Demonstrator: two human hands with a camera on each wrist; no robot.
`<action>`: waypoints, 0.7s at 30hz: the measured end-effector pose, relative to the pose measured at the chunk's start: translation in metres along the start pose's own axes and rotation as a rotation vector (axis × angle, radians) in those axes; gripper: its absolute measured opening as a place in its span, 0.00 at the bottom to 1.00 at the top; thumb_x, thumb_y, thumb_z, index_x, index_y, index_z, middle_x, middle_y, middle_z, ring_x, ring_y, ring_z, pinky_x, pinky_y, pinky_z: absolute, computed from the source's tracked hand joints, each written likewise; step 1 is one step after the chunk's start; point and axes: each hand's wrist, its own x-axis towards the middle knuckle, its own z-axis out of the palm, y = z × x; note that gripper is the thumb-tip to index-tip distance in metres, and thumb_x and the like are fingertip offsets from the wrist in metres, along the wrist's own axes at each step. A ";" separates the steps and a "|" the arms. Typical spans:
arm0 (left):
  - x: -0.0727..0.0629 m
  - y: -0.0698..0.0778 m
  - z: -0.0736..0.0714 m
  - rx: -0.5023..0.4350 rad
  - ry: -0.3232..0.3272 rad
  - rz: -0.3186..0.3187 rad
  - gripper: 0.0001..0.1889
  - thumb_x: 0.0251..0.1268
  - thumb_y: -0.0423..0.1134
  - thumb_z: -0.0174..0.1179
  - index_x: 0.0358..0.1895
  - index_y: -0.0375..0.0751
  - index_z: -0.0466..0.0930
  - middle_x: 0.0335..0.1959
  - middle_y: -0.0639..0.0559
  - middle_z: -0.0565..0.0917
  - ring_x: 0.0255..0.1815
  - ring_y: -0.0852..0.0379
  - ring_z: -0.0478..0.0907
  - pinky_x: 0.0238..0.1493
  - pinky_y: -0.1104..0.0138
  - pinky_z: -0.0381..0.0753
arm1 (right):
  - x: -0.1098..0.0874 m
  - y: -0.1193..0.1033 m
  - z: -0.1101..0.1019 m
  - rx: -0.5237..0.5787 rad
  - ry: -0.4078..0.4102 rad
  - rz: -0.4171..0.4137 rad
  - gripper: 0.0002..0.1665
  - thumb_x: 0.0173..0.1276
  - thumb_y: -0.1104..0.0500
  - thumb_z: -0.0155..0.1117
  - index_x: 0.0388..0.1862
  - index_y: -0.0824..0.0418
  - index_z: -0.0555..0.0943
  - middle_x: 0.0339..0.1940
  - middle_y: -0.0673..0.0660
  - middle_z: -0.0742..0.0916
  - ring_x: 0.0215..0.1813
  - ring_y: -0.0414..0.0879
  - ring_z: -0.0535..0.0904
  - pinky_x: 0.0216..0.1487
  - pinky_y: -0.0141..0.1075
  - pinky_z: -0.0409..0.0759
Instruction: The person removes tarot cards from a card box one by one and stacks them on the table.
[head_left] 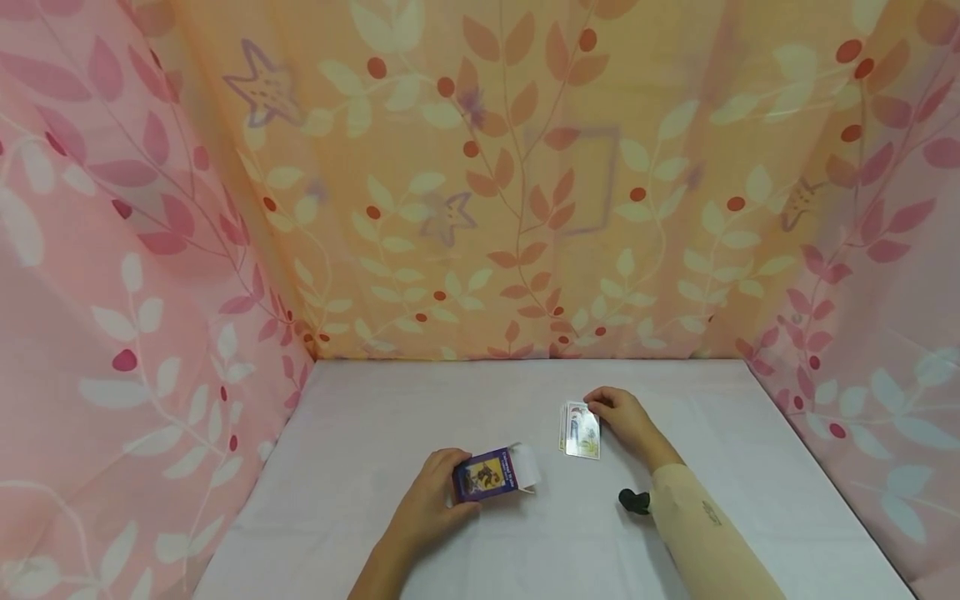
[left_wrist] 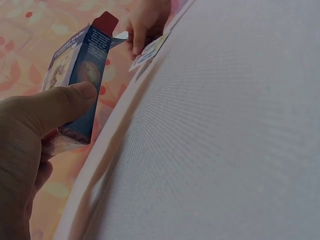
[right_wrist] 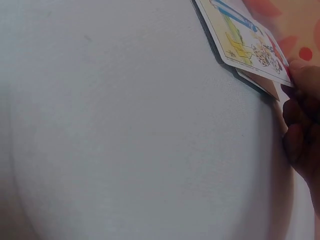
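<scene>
My left hand (head_left: 438,496) grips a small purple-blue card box (head_left: 486,475), its thumb along one side and the fingers round the other. The end of the box that points right has its flaps standing open, as the left wrist view also shows. To the right, a few illustrated cards (head_left: 582,430) lie together on the table, the top one slightly offset. My right hand (head_left: 624,417) pinches the top card (right_wrist: 252,42) at its far right corner between thumb and fingers. In the right wrist view this corner is raised over another card beneath.
A white cloth covers the table (head_left: 360,433). Leaf-patterned fabric (head_left: 510,250) hangs behind it, with pink curtains (head_left: 165,333) at both sides. A small black object (head_left: 634,502) sits beside the right sleeve (head_left: 705,525).
</scene>
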 end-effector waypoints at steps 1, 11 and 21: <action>0.000 0.000 0.000 0.002 -0.001 -0.002 0.42 0.46 0.52 0.80 0.68 0.54 0.71 0.66 0.65 0.74 0.71 0.61 0.69 0.76 0.58 0.70 | 0.001 0.000 0.000 -0.011 0.004 -0.002 0.10 0.77 0.57 0.61 0.51 0.59 0.85 0.48 0.55 0.88 0.50 0.49 0.79 0.57 0.43 0.81; 0.002 0.001 0.001 0.019 0.001 -0.001 0.42 0.46 0.53 0.80 0.68 0.53 0.72 0.65 0.63 0.75 0.70 0.59 0.70 0.75 0.57 0.71 | 0.007 0.006 0.003 -0.098 0.036 -0.036 0.07 0.75 0.59 0.64 0.48 0.58 0.85 0.44 0.54 0.88 0.50 0.50 0.80 0.61 0.52 0.80; 0.000 0.000 0.003 0.033 0.013 0.010 0.44 0.44 0.53 0.81 0.68 0.52 0.71 0.65 0.61 0.75 0.69 0.57 0.72 0.73 0.54 0.74 | 0.010 0.015 0.005 -0.141 0.050 -0.030 0.06 0.73 0.58 0.66 0.47 0.56 0.85 0.44 0.53 0.87 0.49 0.49 0.80 0.59 0.50 0.80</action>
